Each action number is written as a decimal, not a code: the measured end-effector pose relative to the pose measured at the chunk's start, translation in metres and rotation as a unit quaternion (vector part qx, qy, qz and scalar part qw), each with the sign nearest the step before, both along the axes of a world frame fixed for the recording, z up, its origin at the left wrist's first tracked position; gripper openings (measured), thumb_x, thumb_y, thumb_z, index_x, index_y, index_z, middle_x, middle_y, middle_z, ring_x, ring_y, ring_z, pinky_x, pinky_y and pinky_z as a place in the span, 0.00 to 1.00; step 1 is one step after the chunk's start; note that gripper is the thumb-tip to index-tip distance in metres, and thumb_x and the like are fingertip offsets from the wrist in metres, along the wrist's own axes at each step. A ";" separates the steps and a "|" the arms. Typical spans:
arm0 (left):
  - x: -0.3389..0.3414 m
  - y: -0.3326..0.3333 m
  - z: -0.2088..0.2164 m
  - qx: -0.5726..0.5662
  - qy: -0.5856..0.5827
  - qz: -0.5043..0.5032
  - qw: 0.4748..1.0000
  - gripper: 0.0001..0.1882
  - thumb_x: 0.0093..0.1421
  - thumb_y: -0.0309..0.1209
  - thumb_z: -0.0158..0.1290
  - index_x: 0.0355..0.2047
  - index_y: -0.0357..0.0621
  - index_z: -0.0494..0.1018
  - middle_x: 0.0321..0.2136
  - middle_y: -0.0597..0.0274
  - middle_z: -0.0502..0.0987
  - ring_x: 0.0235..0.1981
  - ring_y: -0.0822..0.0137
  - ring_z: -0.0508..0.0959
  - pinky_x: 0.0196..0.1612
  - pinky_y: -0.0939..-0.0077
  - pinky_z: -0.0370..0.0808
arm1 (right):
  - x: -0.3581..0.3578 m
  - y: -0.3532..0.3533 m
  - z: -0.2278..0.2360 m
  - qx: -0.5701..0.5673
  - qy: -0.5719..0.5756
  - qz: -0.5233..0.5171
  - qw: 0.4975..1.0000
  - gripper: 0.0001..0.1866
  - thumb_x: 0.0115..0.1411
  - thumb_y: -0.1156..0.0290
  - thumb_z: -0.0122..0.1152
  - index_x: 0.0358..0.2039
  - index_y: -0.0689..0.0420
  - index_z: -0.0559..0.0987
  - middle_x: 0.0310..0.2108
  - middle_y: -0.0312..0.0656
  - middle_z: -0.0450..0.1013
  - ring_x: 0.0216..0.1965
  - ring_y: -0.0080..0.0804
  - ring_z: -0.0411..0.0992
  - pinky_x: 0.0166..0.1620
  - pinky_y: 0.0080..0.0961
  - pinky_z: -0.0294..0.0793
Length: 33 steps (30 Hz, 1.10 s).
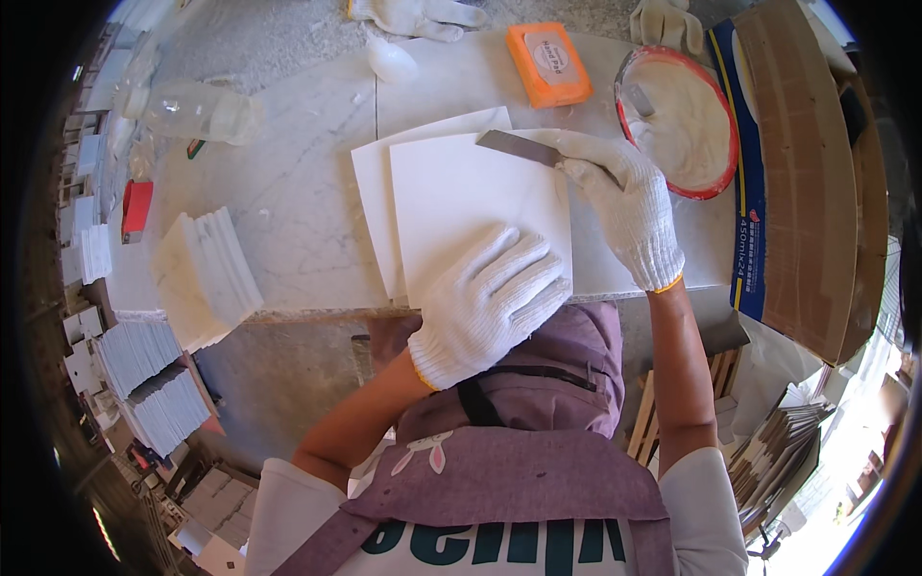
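Two square white tiles lie on the marble-topped table, the upper tile (461, 197) turned slightly on the lower tile (373, 211). My left hand (499, 298), in a white knit glove with a yellow cuff, lies flat on the upper tile's near part, fingers stretched out. My right hand (624, 197), gloved alike, grips a flat grey metal scraper blade (519, 148) over the tile's far right corner. Beyond that hand stands a red-rimmed bowl (732, 144) of white paste (687, 125) with a grey blade resting in it.
An orange hand pad (549, 63) lies behind the tiles. A cardboard box (802, 173) borders the right side. To the left are a stack of tiles (216, 269), a red block (136, 206) and a clear plastic bottle (192, 110). Loose gloves (418, 16) lie at the far edge.
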State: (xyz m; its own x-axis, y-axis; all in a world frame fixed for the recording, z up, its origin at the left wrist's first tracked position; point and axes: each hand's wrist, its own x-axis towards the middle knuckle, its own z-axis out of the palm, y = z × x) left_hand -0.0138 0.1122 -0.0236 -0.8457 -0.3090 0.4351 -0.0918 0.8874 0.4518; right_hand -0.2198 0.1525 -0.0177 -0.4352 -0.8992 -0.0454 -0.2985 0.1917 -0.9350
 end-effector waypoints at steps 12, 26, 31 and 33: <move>0.001 0.001 -0.003 -0.010 0.014 0.000 1.000 0.16 0.46 0.28 0.59 0.39 0.48 0.83 0.42 0.63 0.80 0.50 0.61 0.78 0.58 0.57 0.74 | 0.002 0.005 -0.002 0.005 -0.004 0.004 1.000 0.13 0.62 0.78 0.58 0.47 0.64 0.81 0.42 0.43 0.79 0.43 0.27 0.77 0.50 0.23 0.74; 0.000 -0.001 0.003 0.019 0.041 -0.004 0.999 0.18 0.45 0.28 0.66 0.39 0.46 0.81 0.41 0.58 0.80 0.46 0.53 0.80 0.54 0.55 0.76 | 0.037 0.103 0.008 0.045 -0.259 -0.202 0.944 0.12 0.66 0.74 0.58 0.49 0.62 0.80 0.37 0.40 0.79 0.32 0.19 0.75 0.34 0.17 0.74; 0.008 0.017 0.036 0.416 0.059 0.106 0.901 0.18 0.49 0.27 0.67 0.42 0.39 0.78 0.39 0.57 0.80 0.41 0.61 0.81 0.45 0.67 0.77 | 0.075 0.106 0.031 0.000 -0.312 -0.166 0.935 0.14 0.68 0.75 0.55 0.53 0.61 0.78 0.37 0.40 0.77 0.31 0.21 0.75 0.35 0.18 0.75; 0.005 0.014 0.052 0.514 0.067 0.067 0.853 0.16 0.55 0.27 0.65 0.42 0.35 0.77 0.36 0.58 0.81 0.35 0.69 0.80 0.39 0.75 0.76 | 0.082 0.099 0.029 -0.063 -0.258 -0.098 0.959 0.16 0.63 0.80 0.59 0.52 0.61 0.79 0.37 0.40 0.78 0.33 0.25 0.76 0.38 0.21 0.76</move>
